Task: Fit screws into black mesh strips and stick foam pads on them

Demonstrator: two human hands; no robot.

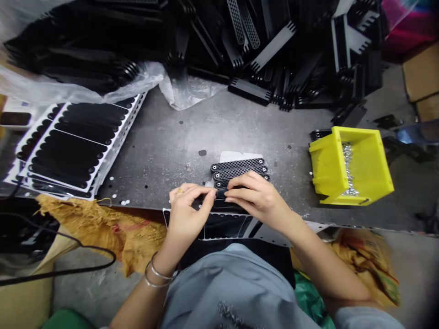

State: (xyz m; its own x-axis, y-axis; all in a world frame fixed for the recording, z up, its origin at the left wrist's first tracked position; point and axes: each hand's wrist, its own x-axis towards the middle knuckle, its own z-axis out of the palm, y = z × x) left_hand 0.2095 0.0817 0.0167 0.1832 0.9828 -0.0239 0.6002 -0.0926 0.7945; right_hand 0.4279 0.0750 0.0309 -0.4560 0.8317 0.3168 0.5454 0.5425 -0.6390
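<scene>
Pinch from left hand [187, 214] and right hand [257, 201] on black strip [221, 193]

A small black strip [221, 193] is pinched near the lower middle of the frame between the left hand [189, 214] and the right hand [256, 201]. Two bracelets [157, 274] are worn on the left wrist. Three patterned black bars [239, 172] are laid side by side just above the hands, on a grey metal table [164, 137]. To the right, a yellow plastic bin [329, 169] is filled with small metal parts [347, 169]. A large heap of black pieces [274, 55] is piled along the top of the frame, and black sheets in white frames [72, 146] are stacked at the left. Orange sacking [99, 228] is draped below them.
</scene>
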